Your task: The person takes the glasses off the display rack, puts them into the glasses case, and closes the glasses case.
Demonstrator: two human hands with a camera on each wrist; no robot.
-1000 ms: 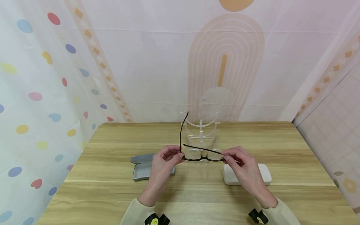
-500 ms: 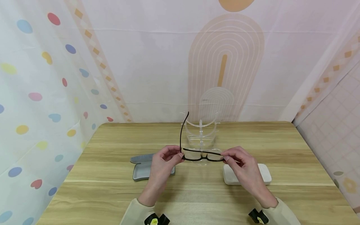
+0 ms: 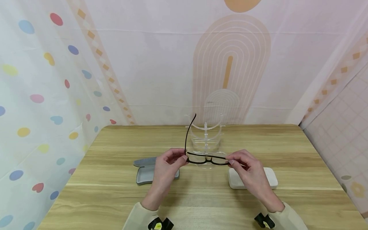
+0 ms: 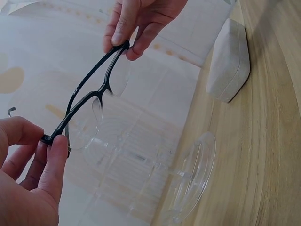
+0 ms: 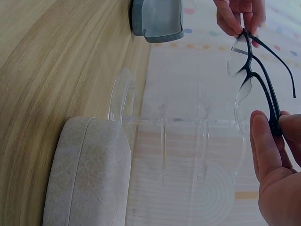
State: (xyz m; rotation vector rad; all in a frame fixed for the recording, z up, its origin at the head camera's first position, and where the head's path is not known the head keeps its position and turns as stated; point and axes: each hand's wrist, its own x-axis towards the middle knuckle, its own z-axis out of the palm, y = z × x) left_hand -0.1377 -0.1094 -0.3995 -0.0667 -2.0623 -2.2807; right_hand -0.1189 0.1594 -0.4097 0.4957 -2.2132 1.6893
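Note:
Black half-rim eyeglasses (image 3: 208,161) are held up between both hands, above the table. My left hand (image 3: 166,169) pinches the left hinge corner with thumb and fingers; the left temple stands out, pointing away and slightly inward. At the other corner my right hand (image 3: 250,171) pinches the frame, and the right temple lies folded across behind the lenses. In the left wrist view the eyeglasses (image 4: 98,92) hang tilted, with the right hand (image 4: 141,21) at the far end. The right wrist view shows the left hand (image 5: 242,16) gripping the opposite hinge.
A clear display stand (image 3: 205,137) rises behind the eyeglasses. An open grey glasses case (image 3: 145,174) lies partly behind the left hand. A closed white glasses case (image 3: 270,177) sits partly behind the right hand. Patterned cloth (image 3: 158,64) hangs beyond the wooden table (image 3: 201,204).
The right temple has swung down from a slight angle to lie along the frame. The left temple's tip has shifted a little inward. Both hands have stayed in place.

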